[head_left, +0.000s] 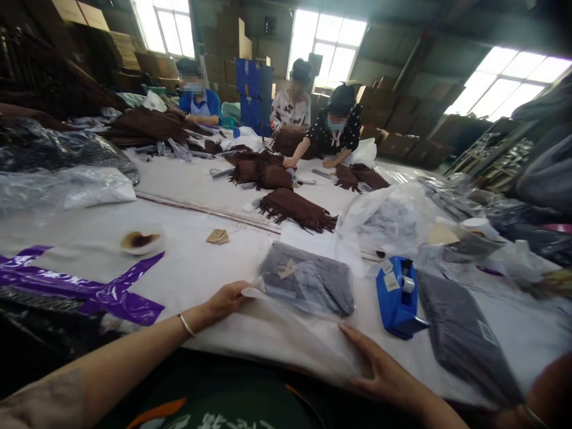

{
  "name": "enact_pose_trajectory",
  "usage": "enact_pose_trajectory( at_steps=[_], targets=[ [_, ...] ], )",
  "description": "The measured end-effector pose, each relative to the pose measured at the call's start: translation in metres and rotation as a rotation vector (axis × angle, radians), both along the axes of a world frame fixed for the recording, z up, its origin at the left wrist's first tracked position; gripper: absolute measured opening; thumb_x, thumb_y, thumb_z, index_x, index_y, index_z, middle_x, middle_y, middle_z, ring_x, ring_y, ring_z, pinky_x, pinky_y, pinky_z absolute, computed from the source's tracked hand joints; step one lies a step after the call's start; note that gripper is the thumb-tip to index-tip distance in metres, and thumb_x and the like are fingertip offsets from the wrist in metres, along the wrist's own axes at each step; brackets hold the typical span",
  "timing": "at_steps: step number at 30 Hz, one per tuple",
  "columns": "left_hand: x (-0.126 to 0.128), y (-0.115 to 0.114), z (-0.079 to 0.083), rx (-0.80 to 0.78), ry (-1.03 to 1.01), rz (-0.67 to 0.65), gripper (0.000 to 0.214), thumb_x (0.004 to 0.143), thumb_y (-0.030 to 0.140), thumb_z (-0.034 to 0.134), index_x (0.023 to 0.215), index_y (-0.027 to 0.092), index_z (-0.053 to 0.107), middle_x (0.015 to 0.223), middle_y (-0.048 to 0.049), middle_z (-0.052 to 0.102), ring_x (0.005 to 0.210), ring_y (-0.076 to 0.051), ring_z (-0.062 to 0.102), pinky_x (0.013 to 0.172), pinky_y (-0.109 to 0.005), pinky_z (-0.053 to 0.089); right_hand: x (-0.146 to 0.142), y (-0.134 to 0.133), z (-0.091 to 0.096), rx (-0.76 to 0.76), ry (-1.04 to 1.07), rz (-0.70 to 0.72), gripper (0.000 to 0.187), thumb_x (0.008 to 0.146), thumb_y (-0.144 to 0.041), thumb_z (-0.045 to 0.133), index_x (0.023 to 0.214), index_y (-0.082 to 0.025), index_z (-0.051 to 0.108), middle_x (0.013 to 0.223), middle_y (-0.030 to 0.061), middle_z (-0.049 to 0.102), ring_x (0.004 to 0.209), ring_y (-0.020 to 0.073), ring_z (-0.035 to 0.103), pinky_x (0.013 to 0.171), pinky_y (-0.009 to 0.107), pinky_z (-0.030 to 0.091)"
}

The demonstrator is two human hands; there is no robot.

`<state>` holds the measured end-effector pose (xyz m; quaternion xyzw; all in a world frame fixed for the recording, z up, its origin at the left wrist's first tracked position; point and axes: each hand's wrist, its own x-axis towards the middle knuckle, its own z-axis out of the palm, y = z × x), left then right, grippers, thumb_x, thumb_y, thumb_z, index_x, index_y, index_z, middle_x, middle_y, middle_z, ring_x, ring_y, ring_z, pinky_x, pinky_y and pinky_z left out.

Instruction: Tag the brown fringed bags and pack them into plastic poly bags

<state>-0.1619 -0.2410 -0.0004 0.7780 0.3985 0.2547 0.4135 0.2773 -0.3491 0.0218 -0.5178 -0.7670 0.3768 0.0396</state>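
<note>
A folded dark grey cloth item in a clear plastic bag lies flat on the table in front of me, a small tan paper piece on its upper face. The bag's loose clear flap spreads toward me. My left hand is closed, pinching the flap's left corner between thumb and fingers. On the right side of the flap, my right hand has its thumb and fingers apart, fingertips at the film's edge. A blue tape dispenser stands right of the bag.
Another bagged grey item lies at right, near another person's arm. Tan paper pieces, a dish with brown residue and purple tape are at left. Across the table, several people handle brown fringed cloths.
</note>
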Motion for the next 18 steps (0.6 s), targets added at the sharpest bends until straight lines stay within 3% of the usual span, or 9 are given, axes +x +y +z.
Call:
enact_pose_trajectory(
  at_steps=[3, 7, 9, 12, 15, 18],
  targets=[
    [0.014, -0.003, -0.013, -0.079, 0.023, 0.333, 0.039, 0.09, 0.045, 0.041, 0.087, 0.016, 0.065, 0.084, -0.004, 0.068, 0.08, -0.02, 0.062, 0.073, -0.029, 0.048, 0.002, -0.004, -0.013, 0.026, 0.057, -0.043, 0.093, 0.071, -0.046, 0.07, 0.147, -0.027, 0.02, 0.153, 0.0069, 0.021, 0.14, 0.0256, 0.023, 0.115, 0.044, 0.017],
    [0.029, 0.002, -0.017, 0.019, 0.156, 0.535, 0.046, 0.09, 0.052, 0.036, 0.063, 0.018, 0.053, 0.062, -0.0009, 0.057, 0.061, -0.016, 0.054, 0.058, -0.026, 0.04, 0.003, -0.002, -0.025, 0.126, 0.079, -0.105, 0.093, 0.066, -0.048, 0.073, 0.145, -0.027, 0.027, 0.15, 0.0077, 0.03, 0.136, 0.0282, 0.03, 0.113, 0.045, 0.024],
    [0.034, 0.005, -0.015, 0.087, 0.188, 0.552, 0.048, 0.091, 0.052, 0.033, 0.061, 0.019, 0.049, 0.058, -0.0002, 0.054, 0.056, -0.015, 0.051, 0.056, -0.026, 0.037, -0.003, 0.002, -0.027, 0.183, 0.116, -0.196, 0.078, 0.071, -0.048, 0.069, 0.14, -0.028, 0.038, 0.144, 0.0059, 0.041, 0.132, 0.026, 0.038, 0.111, 0.041, 0.029],
    [0.036, 0.005, -0.011, 0.18, 0.23, 0.551, 0.048, 0.092, 0.051, 0.031, 0.06, 0.019, 0.047, 0.055, -0.0003, 0.052, 0.052, -0.015, 0.049, 0.055, -0.026, 0.035, -0.018, 0.006, -0.032, 0.267, 0.152, -0.499, 0.044, 0.083, -0.05, 0.052, 0.116, -0.024, 0.062, 0.118, 0.006, 0.064, 0.111, 0.0225, 0.057, 0.097, 0.034, 0.042],
    [0.028, -0.002, -0.012, 0.293, 0.303, 0.565, 0.05, 0.094, 0.05, 0.03, 0.058, 0.019, 0.046, 0.052, -0.0008, 0.05, 0.049, -0.015, 0.048, 0.053, -0.026, 0.034, -0.041, 0.001, -0.041, 0.322, 0.091, -0.769, 0.048, 0.091, -0.054, 0.033, 0.092, -0.02, 0.068, 0.086, 0.0077, 0.071, 0.085, 0.0235, 0.065, 0.078, 0.033, 0.047],
    [0.012, -0.011, -0.014, 0.379, 0.431, 0.542, 0.05, 0.095, 0.048, 0.03, 0.06, 0.018, 0.049, 0.052, -0.0024, 0.052, 0.05, -0.016, 0.051, 0.054, -0.027, 0.035, -0.064, -0.011, -0.048, 0.35, 0.009, -0.866, 0.051, 0.092, -0.056, 0.027, 0.088, -0.022, 0.065, 0.075, 0.0064, 0.07, 0.072, 0.0231, 0.064, 0.066, 0.031, 0.042]
  ],
)
